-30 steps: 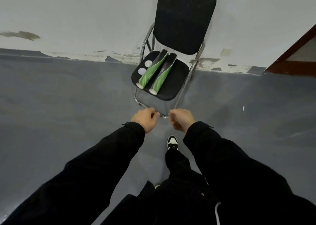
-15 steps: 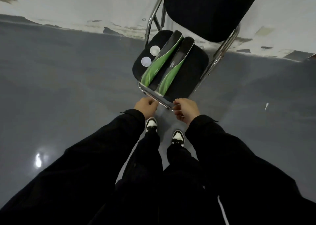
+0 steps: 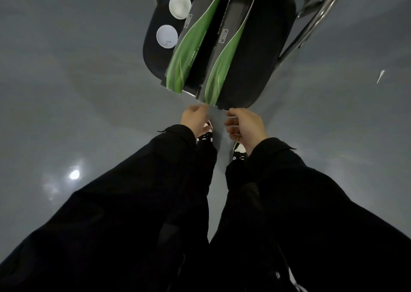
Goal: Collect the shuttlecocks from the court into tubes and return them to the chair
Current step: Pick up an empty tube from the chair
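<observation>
Both arms reach forward, the left hand (image 3: 195,119) and right hand (image 3: 244,127) loosely curled and holding nothing just short of the chair (image 3: 266,54), where two tubes (image 3: 189,54) lie side by side.

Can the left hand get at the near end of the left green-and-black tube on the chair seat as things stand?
Probably yes. The left hand holds nothing and sits just short of the seat edge; the left green-and-black cardboard tube has its near end uncovered, nothing between them.
</observation>
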Demonstrator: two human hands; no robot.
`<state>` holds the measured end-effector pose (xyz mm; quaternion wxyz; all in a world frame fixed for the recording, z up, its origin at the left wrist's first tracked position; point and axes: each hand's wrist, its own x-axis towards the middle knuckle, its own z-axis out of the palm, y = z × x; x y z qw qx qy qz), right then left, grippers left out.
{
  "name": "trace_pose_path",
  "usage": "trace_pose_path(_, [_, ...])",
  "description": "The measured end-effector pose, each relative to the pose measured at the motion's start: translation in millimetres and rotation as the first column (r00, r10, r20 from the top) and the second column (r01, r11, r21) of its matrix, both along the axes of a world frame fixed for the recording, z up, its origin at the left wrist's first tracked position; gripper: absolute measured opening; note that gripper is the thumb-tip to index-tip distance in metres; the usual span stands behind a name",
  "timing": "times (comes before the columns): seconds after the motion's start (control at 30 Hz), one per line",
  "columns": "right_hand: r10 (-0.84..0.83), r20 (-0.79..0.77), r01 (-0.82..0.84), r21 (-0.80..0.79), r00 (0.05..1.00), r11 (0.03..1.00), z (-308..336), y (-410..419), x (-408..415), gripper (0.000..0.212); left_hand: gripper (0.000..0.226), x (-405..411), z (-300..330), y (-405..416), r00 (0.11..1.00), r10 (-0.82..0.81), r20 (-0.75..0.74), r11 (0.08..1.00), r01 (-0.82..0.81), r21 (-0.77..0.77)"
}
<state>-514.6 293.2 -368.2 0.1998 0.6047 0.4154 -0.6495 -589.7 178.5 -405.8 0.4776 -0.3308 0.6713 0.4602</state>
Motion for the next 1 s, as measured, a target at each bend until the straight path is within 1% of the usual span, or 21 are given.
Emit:
trace_pose_path(0.03, [-0.015, 0.007, 0.015, -0.01, 1.0, 1.0, -6.1, -0.9, -3.4, 0.014, 0.019, -1.5, -4.9, 1.3, 0.999, 0.026, 0.021, 0.999, -0.026, -0.024])
trace_pose_path(0.07, [-0.031, 0.011, 0.031, -0.016, 0.999, 0.999, -11.2, -1.4, -6.1, 0.013, 0.021, -3.5, -9.3, 2.8, 0.998, 0.055, 0.041, 0.998, -0.054, -0.044])
trace_pose_path(0.1, [-0.042, 0.016, 0.042, -0.021, 0.999, 0.999, -15.7, -2.1, -9.0, 0.013, 0.015, -6.3, -12.8, 4.8, 0.994, 0.091, 0.063, 0.995, -0.088, -0.054])
trace_pose_path(0.17, [-0.043, 0.037, 0.044, -0.032, 0.998, 0.999, -21.9, -2.9, -12.5, 0.011, 0.011, -11.1, -22.1, 7.1, 0.98, 0.171, 0.104, 0.985, -0.167, -0.05])
trace_pose_path(0.2, [-0.042, 0.049, 0.044, -0.04, 0.998, 0.998, -24.6, -3.0, -12.9, 0.01, 0.014, -12.8, -27.3, 7.2, 0.969, 0.211, 0.128, 0.978, -0.208, -0.032])
trace_pose_path(0.23, [-0.047, 0.059, 0.049, -0.046, 0.997, 0.998, -26.9, -3.2, -12.8, 0.01, 0.02, -14.9, -30.5, 6.5, 0.96, 0.237, 0.151, 0.971, -0.239, -0.006])
trace_pose_path(0.3, [-0.057, 0.072, 0.061, -0.052, 0.996, 0.997, -28.6, -2.1, -10.4, 0.01, 0.032, -18.0, -39.1, 6.4, 0.949, 0.254, 0.187, 0.962, -0.269, 0.056])
trace_pose_path(0.33, [-0.058, 0.077, 0.062, -0.053, 0.995, 0.997, -27.9, -1.1, -8.7, 0.011, 0.034, -19.2, -41.3, 6.9, 0.949, 0.248, 0.194, 0.961, -0.266, 0.073])
trace_pose_path(0.4, [-0.053, 0.085, 0.057, -0.047, 0.995, 0.997, -25.6, 1.3, -4.9, 0.015, 0.032, -18.7, -39.9, 8.4, 0.93, 0.301, 0.209, 0.945, -0.321, 0.066])
trace_pose_path(0.5, [-0.052, 0.07, 0.054, -0.03, 0.996, 0.998, -17.0, 4.9, 1.1, 0.014, 0.024, -11.5, -30.9, 9.5, 0.908, 0.358, 0.218, 0.913, -0.39, 0.124])
trace_pose_path(0.6, [-0.058, 0.038, 0.059, -0.022, 0.998, 0.998, -1.7, 7.5, 6.8, 0.011, 0.022, -2.3, -16.0, 8.5, 0.9, 0.392, 0.19, 0.891, -0.423, 0.164])
trace_pose_path(0.7, [-0.062, -0.001, 0.062, 0.001, 0.998, 0.998, 17.6, 7.1, 13.2, 0.011, 0.008, 8.2, 8.9, 5.6, 0.898, 0.412, 0.157, 0.877, -0.437, 0.2])
trace_pose_path(0.73, [-0.059, -0.015, 0.059, 0.006, 0.998, 0.998, 24.2, 6.6, 15.4, 0.01, 0.007, 12.3, 19.4, 4.7, 0.904, 0.405, 0.137, 0.879, -0.427, 0.212])
trace_pose_path(0.8, [-0.049, -0.046, 0.049, 0.006, 0.998, 0.999, 37.1, 5.6, 20.1, 0.01, 0.018, 21.5, 41.6, 4.2, 0.918, 0.389, 0.077, 0.888, -0.396, 0.235])
trace_pose_path(0.87, [-0.024, -0.082, 0.023, -0.004, 0.996, 1.0, 51.6, 4.8, 27.1, 0.008, 0.021, 34.4, 71.2, 4.3, 0.916, 0.401, 0.019, 0.885, -0.393, 0.25])
trace_pose_path(0.93, [0.002, -0.122, -0.001, 0.009, 0.992, 1.0, 69.0, 4.4, 36.9, 0.01, 0.014, 50.4, 98.5, 2.4, 0.916, 0.398, -0.05, 0.888, -0.372, 0.269])
trace_pose_path(1.0, [-0.027, -0.167, 0.026, -0.007, 0.986, 1.0, 93.5, 4.8, 46.8, 0.019, 0.005, 69.7, 131.6, -2.3, 0.907, 0.401, -0.128, 0.892, -0.354, 0.281])
